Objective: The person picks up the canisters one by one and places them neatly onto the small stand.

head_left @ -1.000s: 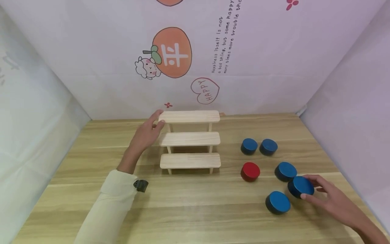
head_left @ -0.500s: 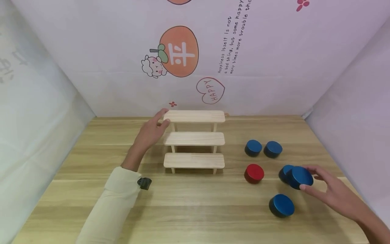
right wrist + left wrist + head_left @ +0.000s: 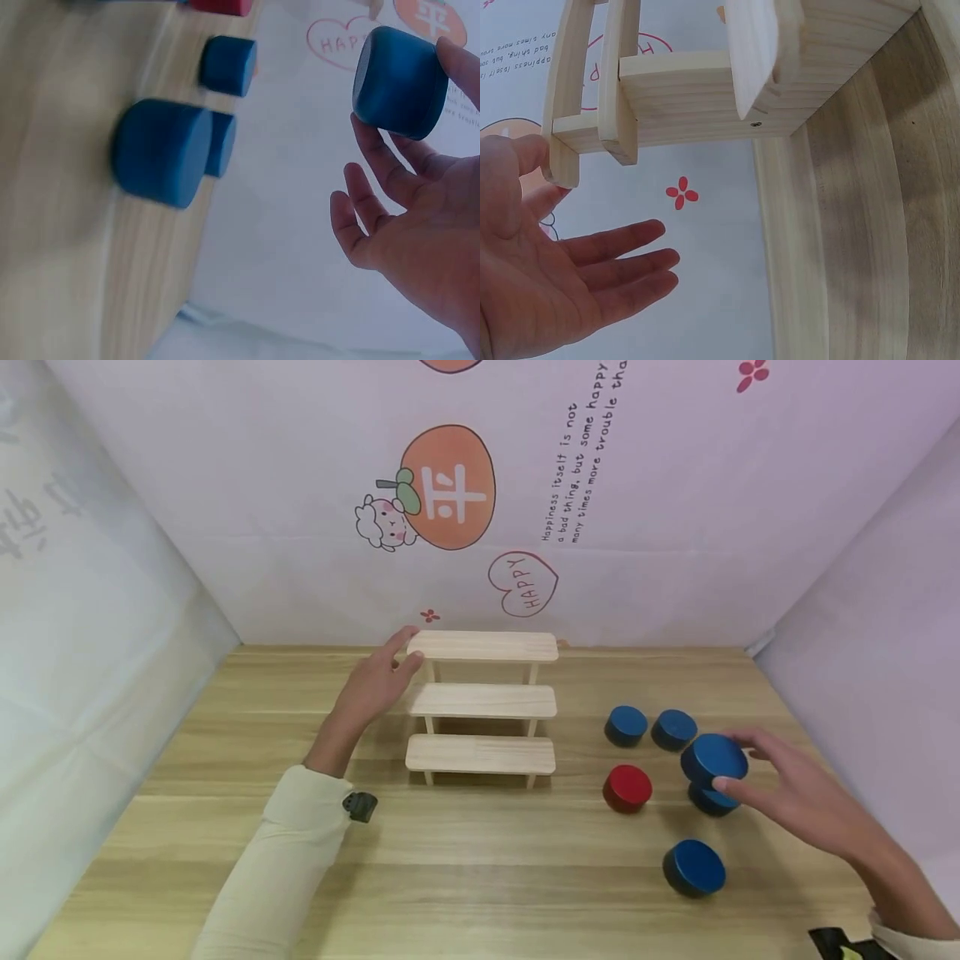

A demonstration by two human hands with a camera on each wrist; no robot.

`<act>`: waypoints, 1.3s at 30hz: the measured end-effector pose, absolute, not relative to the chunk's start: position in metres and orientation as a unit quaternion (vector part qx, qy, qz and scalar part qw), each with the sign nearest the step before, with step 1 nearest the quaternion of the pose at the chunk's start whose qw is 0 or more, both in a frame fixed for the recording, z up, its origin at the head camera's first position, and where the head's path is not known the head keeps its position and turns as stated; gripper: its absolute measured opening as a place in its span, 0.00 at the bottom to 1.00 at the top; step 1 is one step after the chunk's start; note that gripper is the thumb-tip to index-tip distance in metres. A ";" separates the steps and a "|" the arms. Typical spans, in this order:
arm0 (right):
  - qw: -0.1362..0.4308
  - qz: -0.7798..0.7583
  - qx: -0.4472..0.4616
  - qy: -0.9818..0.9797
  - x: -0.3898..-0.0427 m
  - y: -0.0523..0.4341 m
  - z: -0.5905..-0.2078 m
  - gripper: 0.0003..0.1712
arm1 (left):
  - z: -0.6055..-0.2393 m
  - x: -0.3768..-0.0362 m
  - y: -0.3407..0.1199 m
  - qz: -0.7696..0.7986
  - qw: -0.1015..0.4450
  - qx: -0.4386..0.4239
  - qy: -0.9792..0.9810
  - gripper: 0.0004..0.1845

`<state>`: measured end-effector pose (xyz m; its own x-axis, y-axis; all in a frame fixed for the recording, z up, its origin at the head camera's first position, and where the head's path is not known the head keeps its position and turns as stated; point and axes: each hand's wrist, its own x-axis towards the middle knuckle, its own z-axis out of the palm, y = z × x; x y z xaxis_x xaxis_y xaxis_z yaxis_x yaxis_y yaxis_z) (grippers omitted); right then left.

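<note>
A three-step wooden display stand (image 3: 480, 700) stands near the back of the table. My left hand (image 3: 378, 685) pinches the left end of its top step between thumb and index finger; in the left wrist view the other fingers (image 3: 622, 270) extend free of the wood. Between thumb and fingertips, my right hand (image 3: 795, 797) holds a blue cylindrical block (image 3: 714, 760). The right wrist view shows this held block (image 3: 401, 82) raised off the table. Seen from the head, it partly covers another blue block (image 3: 714, 802) standing below it.
Two smaller blue blocks (image 3: 626, 726) stand toward the back right. A red block (image 3: 627, 788) is right of the stand, and a blue block (image 3: 694, 867) sits nearer the front. White printed cloth (image 3: 637, 585) walls the table at back and sides.
My right hand has lifted the blue block off the table and carried it back and leftward, over another blue block. The left hand keeps its grip on the stand; the head view has shifted slightly.
</note>
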<state>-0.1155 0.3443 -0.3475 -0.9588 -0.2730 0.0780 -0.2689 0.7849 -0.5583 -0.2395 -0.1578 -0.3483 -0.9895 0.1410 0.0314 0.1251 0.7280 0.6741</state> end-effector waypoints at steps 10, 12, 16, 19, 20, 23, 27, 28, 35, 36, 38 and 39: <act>0.002 -0.296 -0.145 0.944 -0.133 0.308 -0.328 0.36 | -0.345 -0.238 -0.157 0.347 0.020 0.065 0.936 0.33; 0.002 -0.295 -0.144 0.945 -0.136 0.303 -0.325 0.37 | -0.346 -0.238 -0.156 0.345 0.021 0.065 0.936 0.33; 0.005 -0.294 -0.145 0.945 -0.143 0.294 -0.321 0.37 | -0.346 -0.237 -0.155 0.346 0.026 0.067 0.936 0.33; 0.009 -0.297 -0.143 0.944 -0.151 0.287 -0.320 0.37 | -0.344 -0.237 -0.156 0.343 0.025 0.068 0.936 0.33; 0.010 -0.299 -0.142 0.944 -0.154 0.285 -0.320 0.38 | -0.344 -0.237 -0.156 0.343 0.025 0.066 0.937 0.33; 0.017 -0.304 -0.139 0.942 -0.162 0.278 -0.319 0.39 | -0.343 -0.238 -0.157 0.341 0.023 0.066 0.937 0.33; 0.019 -0.312 -0.146 0.939 -0.170 0.268 -0.317 0.39 | -0.344 -0.238 -0.159 0.342 0.024 0.064 0.937 0.33; 0.017 -0.313 -0.148 0.938 -0.171 0.265 -0.317 0.39 | -0.344 -0.238 -0.159 0.343 0.025 0.064 0.937 0.33; 0.008 -0.307 -0.152 0.939 -0.183 0.242 -0.312 0.41 | -0.344 -0.238 -0.160 0.350 0.031 0.059 0.935 0.32; 0.008 -0.305 -0.151 0.940 -0.185 0.239 -0.311 0.41 | -0.344 -0.238 -0.159 0.350 0.032 0.059 0.934 0.32; 0.009 -0.303 -0.150 0.941 -0.188 0.232 -0.308 0.42 | -0.344 -0.239 -0.159 0.351 0.033 0.059 0.934 0.32; 0.009 -0.303 -0.150 0.941 -0.189 0.229 -0.306 0.42 | -0.344 -0.239 -0.158 0.350 0.033 0.060 0.934 0.33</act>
<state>-0.1890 0.2290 -0.3060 -0.9548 -0.2880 0.0737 -0.2768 0.7709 -0.5737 -0.2389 -0.1583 -0.3443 -0.9906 0.1354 -0.0191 0.0894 0.7471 0.6587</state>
